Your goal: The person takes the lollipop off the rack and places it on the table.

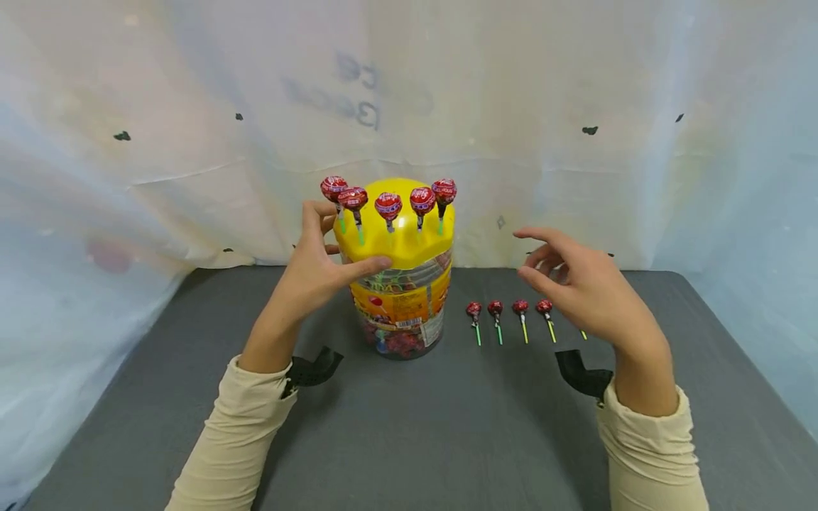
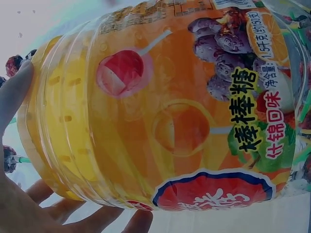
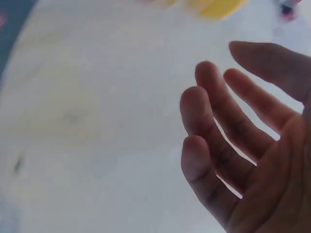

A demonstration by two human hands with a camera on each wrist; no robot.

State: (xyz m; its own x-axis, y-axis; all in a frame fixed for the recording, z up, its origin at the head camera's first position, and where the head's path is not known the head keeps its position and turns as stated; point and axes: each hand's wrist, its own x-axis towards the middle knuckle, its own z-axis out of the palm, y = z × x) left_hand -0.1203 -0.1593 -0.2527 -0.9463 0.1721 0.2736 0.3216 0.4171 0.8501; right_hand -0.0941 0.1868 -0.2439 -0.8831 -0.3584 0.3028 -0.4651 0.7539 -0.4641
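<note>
A clear candy jar [image 1: 399,305] with a yellow lid [image 1: 409,245] stands upright on the table. Several red-wrapped lollipops [image 1: 388,206] stick up from the lid, sticks down. My left hand [image 1: 313,266] grips the jar near its top from the left, thumb across the front and fingers behind. In the left wrist view the jar's orange label [image 2: 184,97] shows candy and fruit pictures. To the right, my right hand [image 1: 584,284] hovers in the air with loosely bent fingers and nothing in them. A row of lollipops [image 1: 520,306] lies on the table between it and the jar.
The dark grey table [image 1: 441,440] reaches back to a pale hanging sheet [image 1: 486,106] with faint lettering. One lollipop stick [image 1: 583,333] at the row's right end shows below my right hand, which hides its candy. A black strap [image 1: 578,372] sits at each wrist.
</note>
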